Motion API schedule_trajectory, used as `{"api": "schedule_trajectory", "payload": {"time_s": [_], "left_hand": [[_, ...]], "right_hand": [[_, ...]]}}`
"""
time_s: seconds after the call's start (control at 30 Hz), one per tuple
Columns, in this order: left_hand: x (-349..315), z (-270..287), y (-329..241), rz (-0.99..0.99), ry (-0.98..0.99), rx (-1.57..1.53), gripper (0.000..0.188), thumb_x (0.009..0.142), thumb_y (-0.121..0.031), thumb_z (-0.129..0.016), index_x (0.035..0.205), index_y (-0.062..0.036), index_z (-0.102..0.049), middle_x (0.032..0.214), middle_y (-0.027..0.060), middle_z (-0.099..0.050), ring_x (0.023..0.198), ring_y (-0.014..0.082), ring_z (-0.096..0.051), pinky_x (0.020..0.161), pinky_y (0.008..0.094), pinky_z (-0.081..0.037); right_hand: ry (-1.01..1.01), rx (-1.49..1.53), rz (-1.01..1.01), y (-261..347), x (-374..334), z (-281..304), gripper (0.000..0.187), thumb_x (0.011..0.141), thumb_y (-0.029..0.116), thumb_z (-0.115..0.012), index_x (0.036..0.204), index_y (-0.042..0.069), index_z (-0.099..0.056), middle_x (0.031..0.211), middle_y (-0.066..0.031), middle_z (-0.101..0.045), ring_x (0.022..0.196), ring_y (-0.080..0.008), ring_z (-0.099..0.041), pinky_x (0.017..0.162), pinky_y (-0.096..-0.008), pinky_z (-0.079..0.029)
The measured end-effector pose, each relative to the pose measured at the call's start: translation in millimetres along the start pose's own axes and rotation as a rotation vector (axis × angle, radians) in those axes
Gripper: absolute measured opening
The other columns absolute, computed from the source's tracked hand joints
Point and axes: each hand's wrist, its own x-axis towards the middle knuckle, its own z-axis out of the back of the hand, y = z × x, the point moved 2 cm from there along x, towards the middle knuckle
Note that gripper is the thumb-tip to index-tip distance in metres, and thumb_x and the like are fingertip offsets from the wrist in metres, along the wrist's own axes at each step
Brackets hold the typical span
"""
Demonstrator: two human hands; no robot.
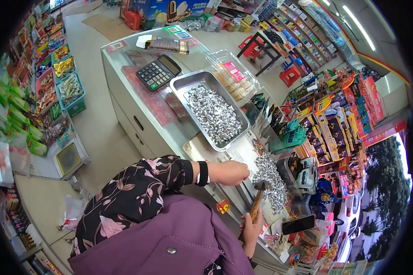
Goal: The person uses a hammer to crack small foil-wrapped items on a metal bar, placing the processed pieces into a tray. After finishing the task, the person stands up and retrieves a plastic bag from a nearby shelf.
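Observation:
My left hand [237,173] is closed, fingers curled down over the glass counter, beside a loose heap of small silvery-white pieces [271,176]. Whatever the fingers may pinch is hidden. My right hand [251,228] grips the wooden handle of a hammer [257,204]. The hammer's dark metal head is raised near the left edge of the heap, to the right of my left hand. Beyond my left hand, a rectangular steel tray [179,87] holds many more of the silvery-white pieces, too small to name.
A calculator [159,72] lies left of the tray, and a clear plastic food box [234,73] stands behind it. At the counter's right are a dark phone [298,225] and packaged goods [328,133]. Snack baskets [70,91] line the left aisle.

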Motion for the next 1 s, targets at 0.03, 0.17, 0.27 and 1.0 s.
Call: {"api": "schedule_trajectory", "payload": {"time_s": [0.03, 0.17, 0.27, 1.0], "left_hand": [[-1, 1, -1, -0.022, 0.004, 0.012, 0.013, 0.075, -0.010, -0.055, 0.080, -0.0039, -0.065, 0.083, 0.0165, -0.062, 0.079, 0.0363, -0.061, 0.068, 0.0441, -0.050], [-3, 2, -4, -0.063, 0.018, 0.024, 0.013, 0.075, -0.012, -0.056, 0.081, -0.0056, -0.066, 0.084, 0.0163, -0.060, 0.078, 0.0356, -0.061, 0.068, 0.0435, -0.050], [0, 0, -6, -0.076, 0.048, -0.013, 0.013, 0.075, -0.013, -0.057, 0.081, -0.0068, -0.067, 0.085, 0.0161, -0.059, 0.079, 0.0345, -0.061, 0.069, 0.0424, -0.050], [3, 4, -10, 0.051, -0.045, 0.000, 0.009, 0.078, -0.013, -0.066, 0.082, -0.0052, -0.065, 0.084, 0.0086, -0.059, 0.073, 0.0266, -0.061, 0.064, 0.0342, -0.048]], "right_hand": [[-0.006, -0.004, 0.002, 0, -1, 0, 0.057, 0.090, 0.008, -0.053, 0.142, 0.010, -0.031, 0.076, -0.0066, -0.059, 0.046, -0.0074, -0.047, 0.041, -0.0207, -0.039], [-0.021, 0.002, 0.004, -2, -4, 0, 0.056, 0.090, 0.008, -0.053, 0.142, 0.010, -0.031, 0.077, -0.0066, -0.059, 0.046, -0.0075, -0.047, 0.041, -0.0206, -0.039], [-0.061, 0.032, -0.010, -6, -5, 1, 0.056, 0.090, 0.008, -0.053, 0.142, 0.010, -0.031, 0.078, -0.0063, -0.059, 0.048, -0.0075, -0.047, 0.041, -0.0204, -0.039], [0.015, 0.091, 0.006, -2, -5, 1, 0.059, 0.090, 0.009, -0.054, 0.144, 0.009, -0.029, 0.080, -0.0048, -0.059, 0.050, -0.0051, -0.046, 0.045, -0.0186, -0.039]]}}
